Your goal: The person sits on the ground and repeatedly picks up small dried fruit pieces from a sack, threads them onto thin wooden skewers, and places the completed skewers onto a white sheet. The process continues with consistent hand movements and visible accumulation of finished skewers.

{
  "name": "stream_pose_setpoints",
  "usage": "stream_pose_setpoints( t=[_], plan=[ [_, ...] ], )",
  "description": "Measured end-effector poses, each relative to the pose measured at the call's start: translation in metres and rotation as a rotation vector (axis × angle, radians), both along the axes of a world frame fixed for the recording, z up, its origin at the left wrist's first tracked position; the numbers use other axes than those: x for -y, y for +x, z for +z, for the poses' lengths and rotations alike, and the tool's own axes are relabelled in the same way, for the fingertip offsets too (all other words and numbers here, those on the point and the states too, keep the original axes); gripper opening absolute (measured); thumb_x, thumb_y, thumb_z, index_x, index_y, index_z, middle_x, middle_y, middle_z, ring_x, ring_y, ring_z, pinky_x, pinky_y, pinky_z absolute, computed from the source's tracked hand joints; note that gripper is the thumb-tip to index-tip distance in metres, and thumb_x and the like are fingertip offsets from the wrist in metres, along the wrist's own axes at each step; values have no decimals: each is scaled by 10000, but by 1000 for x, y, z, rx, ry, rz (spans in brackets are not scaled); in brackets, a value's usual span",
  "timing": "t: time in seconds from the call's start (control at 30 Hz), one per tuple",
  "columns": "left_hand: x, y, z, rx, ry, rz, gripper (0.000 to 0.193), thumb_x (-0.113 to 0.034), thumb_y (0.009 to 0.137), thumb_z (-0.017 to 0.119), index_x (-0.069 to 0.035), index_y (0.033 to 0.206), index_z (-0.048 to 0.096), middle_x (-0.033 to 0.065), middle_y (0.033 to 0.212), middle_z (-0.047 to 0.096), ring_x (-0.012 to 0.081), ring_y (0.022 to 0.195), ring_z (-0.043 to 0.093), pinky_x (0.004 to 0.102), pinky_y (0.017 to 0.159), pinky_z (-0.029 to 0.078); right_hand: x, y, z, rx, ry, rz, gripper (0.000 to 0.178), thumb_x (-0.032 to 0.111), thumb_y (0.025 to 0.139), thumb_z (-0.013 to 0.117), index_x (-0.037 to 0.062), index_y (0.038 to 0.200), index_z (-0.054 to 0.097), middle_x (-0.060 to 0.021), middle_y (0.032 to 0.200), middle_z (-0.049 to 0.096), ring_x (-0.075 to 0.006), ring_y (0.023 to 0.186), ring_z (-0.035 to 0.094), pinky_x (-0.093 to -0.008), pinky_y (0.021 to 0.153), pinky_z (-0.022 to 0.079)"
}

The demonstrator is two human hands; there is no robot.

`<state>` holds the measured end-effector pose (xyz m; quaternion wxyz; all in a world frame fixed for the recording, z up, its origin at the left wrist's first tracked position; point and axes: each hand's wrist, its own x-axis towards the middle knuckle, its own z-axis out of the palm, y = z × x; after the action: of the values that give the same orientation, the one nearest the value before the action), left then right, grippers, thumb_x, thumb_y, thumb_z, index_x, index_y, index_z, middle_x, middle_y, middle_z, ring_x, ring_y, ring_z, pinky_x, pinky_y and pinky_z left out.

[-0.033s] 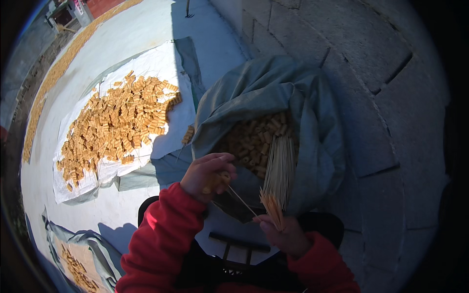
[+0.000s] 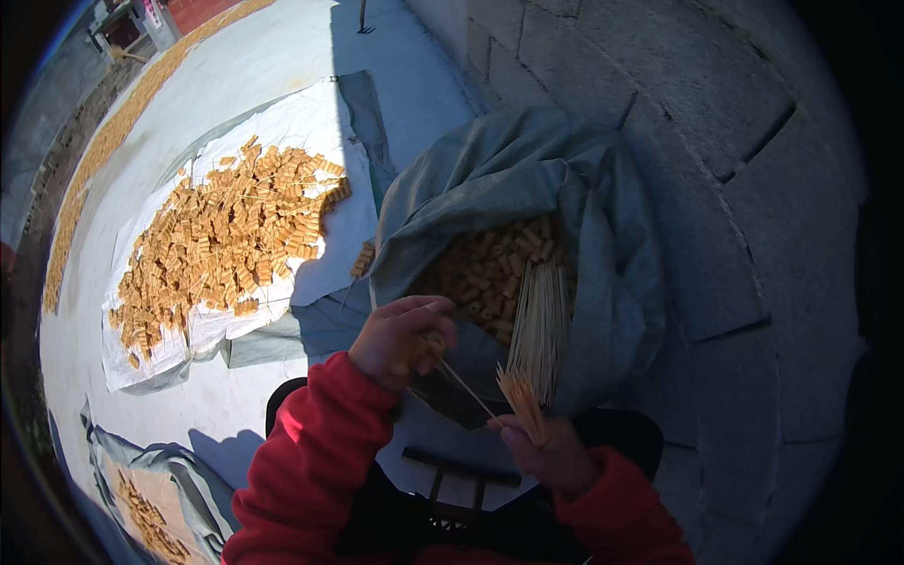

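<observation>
My left hand (image 2: 400,339) is closed around short tan tube-shaped pieces (image 2: 428,345). From them a thin skewer (image 2: 468,387) runs down to my right fingertips. My right hand (image 2: 554,456) grips a bundle of pale pointed skewers (image 2: 521,400), tips fanned upward, and pinches that single skewer's end. Just beyond my hands a large green-grey sack (image 2: 617,273) lies with its mouth spread, full of loose tan tube pieces (image 2: 490,278). More long pale sticks (image 2: 541,325) rest along its inner right side. How many pieces my left fingers hold is hidden.
On the left, a white sheet (image 2: 127,363) bears a heap of skewered tan pieces (image 2: 235,221), partly sunlit. Another cloth (image 2: 193,494) with more pieces lies lower left. A block wall (image 2: 734,217) stands on the right. A dark slatted frame (image 2: 461,468) sits between my knees.
</observation>
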<state>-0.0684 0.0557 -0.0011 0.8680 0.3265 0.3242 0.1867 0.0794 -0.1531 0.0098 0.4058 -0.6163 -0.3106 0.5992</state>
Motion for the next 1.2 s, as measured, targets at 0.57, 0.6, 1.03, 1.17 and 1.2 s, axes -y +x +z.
stream_pose_setpoints(
  t=[0.57, 0.6, 1.03, 1.17, 1.2],
  plan=[
    [23, 14, -5, -171, 23, -7, 301, -207, 888, 563, 31, 1073, 560, 61, 810, 603, 112, 609, 544, 230, 496, 421, -3, -7, 7, -70, -33, -245, 260, 137, 925, 488, -14, 1124, 560, 55, 598, 447, -14, 515, 403, -182, 483, 329],
    [23, 14, -5, -161, 24, -6, 289, -207, 884, 572, 21, 1062, 568, 48, 793, 596, 101, 599, 535, 224, 488, 413, -2, -7, 9, -68, -30, -250, 262, 137, 925, 487, -16, 1126, 558, 58, 594, 444, -13, 513, 401, -181, 480, 325],
    [37, 25, -19, 50, 4, -31, 446, -437, 950, 391, -35, 922, 580, 12, 652, 534, 80, 502, 463, 206, 430, 349, -5, -2, 7, -150, -4, -317, 211, 103, 895, 521, -7, 1066, 576, 28, 619, 480, -41, 517, 433, -193, 470, 348],
    [9, 9, -3, 68, 214, -72, 559, -513, 953, 259, -39, 927, 554, 49, 658, 563, 98, 464, 446, 213, 434, 350, 6, 1, 9, -222, -62, -93, 196, 110, 888, 543, 4, 1047, 588, 16, 633, 488, -45, 532, 444, -202, 479, 360],
    [7, 5, -2, 55, 258, -105, 557, -512, 953, 257, -36, 950, 547, 48, 659, 564, 97, 464, 446, 212, 439, 354, 7, 2, 11, -249, -61, -69, 198, 116, 887, 548, 6, 1046, 591, 17, 637, 490, -45, 537, 447, -201, 482, 362]
  ],
)
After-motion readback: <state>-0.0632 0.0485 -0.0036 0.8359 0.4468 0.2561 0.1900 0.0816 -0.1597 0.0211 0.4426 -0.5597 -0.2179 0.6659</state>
